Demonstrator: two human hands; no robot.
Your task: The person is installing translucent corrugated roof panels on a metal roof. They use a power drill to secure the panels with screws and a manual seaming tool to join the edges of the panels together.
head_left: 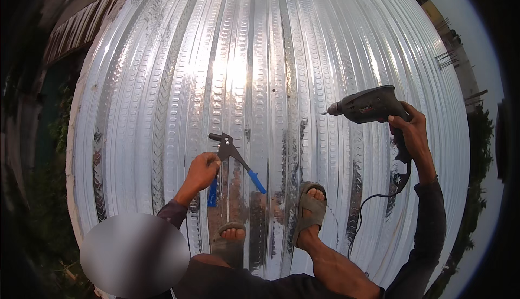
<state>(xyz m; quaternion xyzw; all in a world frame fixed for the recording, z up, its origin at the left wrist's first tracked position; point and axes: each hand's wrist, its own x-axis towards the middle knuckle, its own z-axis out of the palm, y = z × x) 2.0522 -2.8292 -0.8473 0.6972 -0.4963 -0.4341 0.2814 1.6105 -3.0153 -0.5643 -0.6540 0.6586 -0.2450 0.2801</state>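
Observation:
My left hand (201, 172) is closed round one handle of a hand riveter (226, 146). The riveter has a dark metal head, and its two blue-gripped handles are spread apart. Over on the right, my right hand (414, 131) grips a dark corded power drill (364, 105) by its handle. A thin bit in the drill's chuck points left, and the tool looks held above the shiny ribbed metal sheets (319, 44). Between the two tools and farther off, a small dark hole (273, 90) shows in the sheeting.
My sandalled feet (312, 209) rest on the sheets near the lower middle. From the drill, a black power cord (359, 212) curves down toward my leg. The sheeting ends at a pale edge (73, 153) on the left, with plants beyond. A blurred oval covers the lower left.

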